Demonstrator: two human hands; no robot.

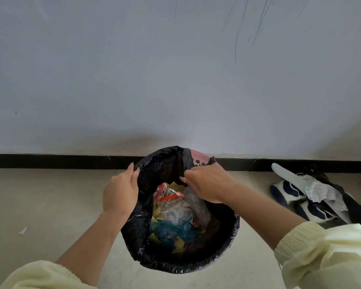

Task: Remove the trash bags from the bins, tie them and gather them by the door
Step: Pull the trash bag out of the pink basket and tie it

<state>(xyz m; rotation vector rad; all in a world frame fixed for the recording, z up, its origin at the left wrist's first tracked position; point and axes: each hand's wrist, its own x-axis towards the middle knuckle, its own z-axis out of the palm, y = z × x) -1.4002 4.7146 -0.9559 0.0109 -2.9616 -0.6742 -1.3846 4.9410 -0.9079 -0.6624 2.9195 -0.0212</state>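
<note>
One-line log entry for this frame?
left hand: grips bag edge | right hand: grips bag edge | bag: in bin, untied

floor (pixel 50 195) left of bin (pixel 198 157): open | wall (pixel 175 80) behind | slippers (pixel 288 191) right

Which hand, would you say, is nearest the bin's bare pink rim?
The right hand, pinching the bag beside that rim; the left hand holds the opposite edge.

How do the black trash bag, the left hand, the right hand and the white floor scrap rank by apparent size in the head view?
1. black trash bag
2. left hand and right hand: about alike, so not ranked
3. white floor scrap, clearly smallest
</note>
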